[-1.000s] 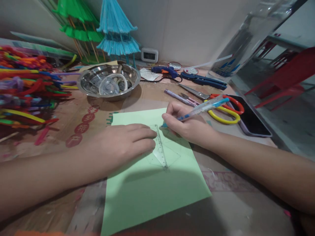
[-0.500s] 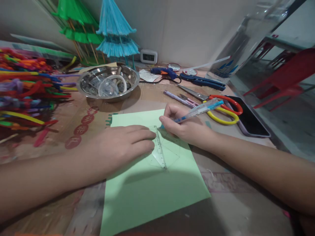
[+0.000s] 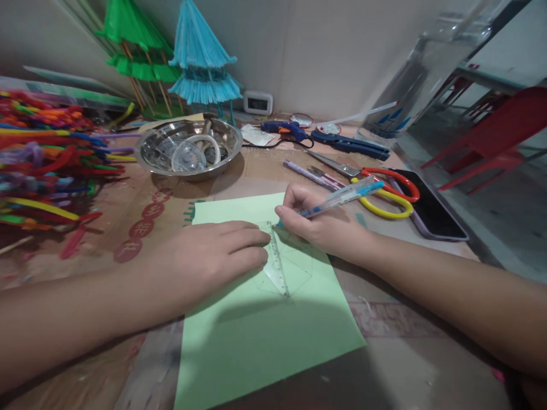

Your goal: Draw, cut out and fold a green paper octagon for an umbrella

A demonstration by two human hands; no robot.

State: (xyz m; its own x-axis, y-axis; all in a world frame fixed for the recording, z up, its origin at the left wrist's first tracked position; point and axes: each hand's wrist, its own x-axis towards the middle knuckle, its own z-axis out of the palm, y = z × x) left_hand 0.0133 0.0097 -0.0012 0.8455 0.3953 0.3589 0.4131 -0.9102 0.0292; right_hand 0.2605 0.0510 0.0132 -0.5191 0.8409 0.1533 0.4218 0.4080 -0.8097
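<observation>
Heaped at far left, pipe cleaners (image 3: 47, 165) in many colours, laid mostly lengthwise, likely so as to be within reach. Behind, near the wall (image 3: 325, 57), a green tiered model (image 3: 134, 40) and a light-blue tiered model (image 3: 204, 51), both upright, perhaps set back to avoid knocks.

Left hand (image 3: 222, 250): palm down, fingers nearly straight and close together, gripping nothing, fingertips pressing a clear set square (image 3: 277, 265) onto a green sheet of paper (image 3: 273, 347), presumably to stop both from sliding. Set square flat on the far half of the sheet, graduated edge facing right, among faint ruled lines (image 3: 301, 282).

Right hand (image 3: 318, 216): closed in a writing pinch around a clear-barrelled blue pen (image 3: 342, 197), low on the barrel, probably for control; tip just beside the far end of the graduated edge, too small to tell whether touching paper. Farther right, scissors (image 3: 391, 196), blades aimed left, red loop overlapping a phone (image 3: 440, 210).

Among containers, at left a shallow steel bowl (image 3: 229, 141), holding a clear round plastic piece (image 3: 188, 155), a white ring (image 3: 214, 143) and smaller items, hard to identify, perhaps gathered against rolling away. At back right, a large clear bottle (image 3: 408, 82); contents impossible to tell.
</observation>
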